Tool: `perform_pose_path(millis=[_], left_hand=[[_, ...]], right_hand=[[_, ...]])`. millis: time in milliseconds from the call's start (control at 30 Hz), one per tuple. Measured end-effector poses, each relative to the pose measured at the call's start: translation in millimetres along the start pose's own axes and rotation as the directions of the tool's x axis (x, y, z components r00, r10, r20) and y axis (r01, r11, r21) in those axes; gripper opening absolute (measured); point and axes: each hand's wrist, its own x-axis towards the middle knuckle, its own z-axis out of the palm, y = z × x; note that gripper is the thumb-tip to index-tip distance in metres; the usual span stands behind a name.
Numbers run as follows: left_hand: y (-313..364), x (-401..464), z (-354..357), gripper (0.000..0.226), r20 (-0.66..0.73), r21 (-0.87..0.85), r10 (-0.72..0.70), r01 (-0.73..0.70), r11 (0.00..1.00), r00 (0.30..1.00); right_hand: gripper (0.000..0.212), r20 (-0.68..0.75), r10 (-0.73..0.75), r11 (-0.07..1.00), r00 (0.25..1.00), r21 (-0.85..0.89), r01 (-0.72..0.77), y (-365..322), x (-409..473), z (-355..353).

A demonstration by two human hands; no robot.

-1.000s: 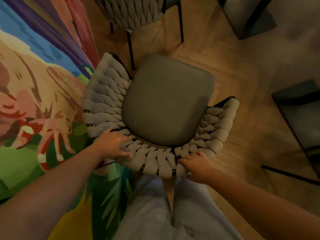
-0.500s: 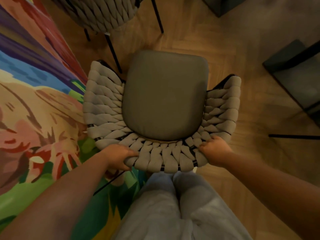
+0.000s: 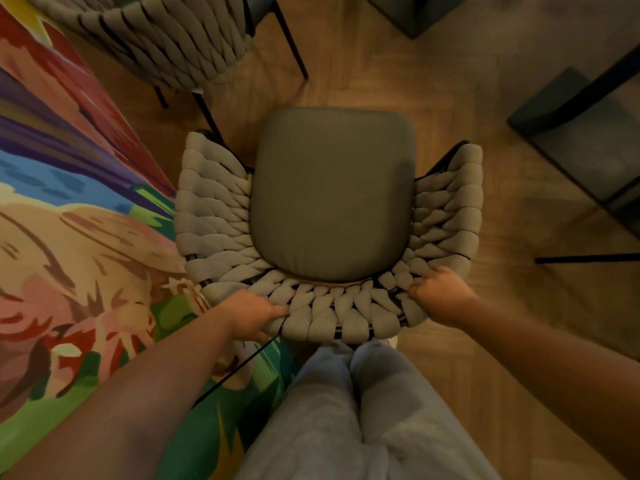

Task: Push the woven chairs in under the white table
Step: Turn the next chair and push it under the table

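Two woven chairs in view, two hands, one rug, two dark glass-topped furniture pieces.

Nearer woven chair (image 3: pixel 329 216): directly ahead of both hands, seen from above, grey seat cushion (image 3: pixel 332 192) ringed by thick beige woven backrest. It stands on the wooden floor (image 3: pixel 398 81), its left side over the rug edge. Black metal frame shows through gaps in the weave.

Left hand (image 3: pixel 254 315) grips the back rim at its left rear, fingers curled over the weave. Right hand (image 3: pixel 438 294) grips the rim at the right rear, fingers curled onto the woven bands. Both arms bare, reaching forward. Person's legs in light grey trousers (image 3: pixel 349 410) just behind the chair back, between the arms.

Second woven chair (image 3: pixel 166 39): beyond the left hand, far left, only its woven back and thin black legs visible, close to the first chair's front left corner.

Colourful patterned rug (image 3: pixel 69 237) spreads left of the left hand.

Dark glass-topped furniture (image 3: pixel 588 133) sits to the right of the right hand, well apart from the chair; another dark piece (image 3: pixel 412 12) lies ahead at top, cut off by the frame edge.

White table not seen in frame.
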Motion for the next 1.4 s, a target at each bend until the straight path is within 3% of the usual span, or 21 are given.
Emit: perform_pose_path(millis=[633, 933, 1067, 1167, 1233, 1300, 1367, 1400], left_hand=[[66.8, 109.0, -145.3, 0.057, -0.051, 0.201, 0.213, -0.198, 0.959, 0.976], [99.0, 155.7, -202.7, 0.059, -0.002, 0.331, 0.289, -0.272, 0.903, 0.957], [97.4, 169.1, -222.7, 0.064, 0.031, 0.359, 0.285, -0.277, 0.891, 0.958], [88.7, 175.6, -233.0, 0.065, 0.052, 0.358, 0.279, -0.279, 0.891, 0.959], [80.5, 179.7, -234.8, 0.064, 0.063, 0.343, 0.289, -0.293, 0.893, 0.955], [73.7, 180.2, -239.0, 0.065, 0.087, 0.329, 0.3, -0.312, 0.891, 0.95], [68.2, 178.6, -241.4, 0.066, 0.099, 0.328, 0.332, -0.345, 0.879, 0.938], [66.5, 176.7, -244.1, 0.068, 0.113, 0.325, 0.343, -0.361, 0.874, 0.932]], right_hand=[[0.036, 0.055, 0.301, 0.916, 0.952, 0.259, -0.305, 95.3, -94.3, 80.6], [0.042, 0.091, 0.533, 0.752, 0.841, 0.405, -0.52, 105.7, -134.1, 112.6], [0.056, 0.166, 0.699, 0.53, 0.696, 0.533, -0.66, 93.0, -128.1, 104.0], [0.052, 0.218, 0.786, 0.293, 0.578, 0.692, -0.66, 80.1, -115.1, 89.0], [0.042, 0.264, 0.85, 0.028, 0.455, 0.841, -0.54, 74.0, -102.2, 78.6], [0.035, 0.371, 0.887, -0.27, 0.275, 0.9, -0.344, 71.2, -88.4, 68.3], [0.042, 0.494, 0.864, -0.471, 0.095, 0.862, -0.189, 70.0, -76.3, 59.5], [0.051, 0.559, 0.828, -0.55, 0.044, 0.826, -0.123, 71.2, -71.8, 56.1]])
